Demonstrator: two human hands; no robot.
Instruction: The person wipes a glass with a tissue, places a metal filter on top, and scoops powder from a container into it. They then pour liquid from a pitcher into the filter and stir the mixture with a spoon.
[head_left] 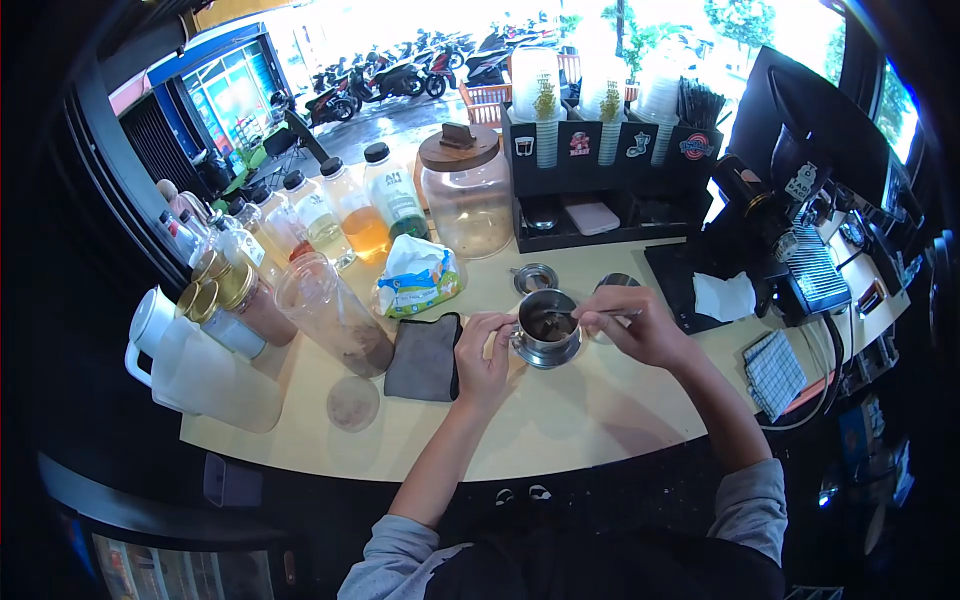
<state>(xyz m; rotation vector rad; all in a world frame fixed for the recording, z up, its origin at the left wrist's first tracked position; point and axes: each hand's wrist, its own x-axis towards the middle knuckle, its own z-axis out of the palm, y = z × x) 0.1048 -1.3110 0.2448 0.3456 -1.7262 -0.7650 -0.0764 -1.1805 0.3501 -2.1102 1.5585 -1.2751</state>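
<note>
We hold the metal filter cup (547, 330) between our two hands on the pale counter (560, 420). Our left hand (483, 355) grasps its rim and saucer from the left side, fingers closed on it. Our right hand (637, 325) pinches a thin spoon (590, 316) whose tip reaches into the cup, where dark coffee grounds are seen. It seems to us that the step in hand is levelling or stirring the grounds inside the filter.

Just beyond the right hand lie two small round metal pieces (536, 277), probably the press and the lid. To the left of the left hand lies a folded grey cloth (425, 357), and behind it a snack bag (418, 277).

The next move, we judge, needs a steady left grip so the cup does not tip, and a gentle spoon so no grounds spill.
</note>
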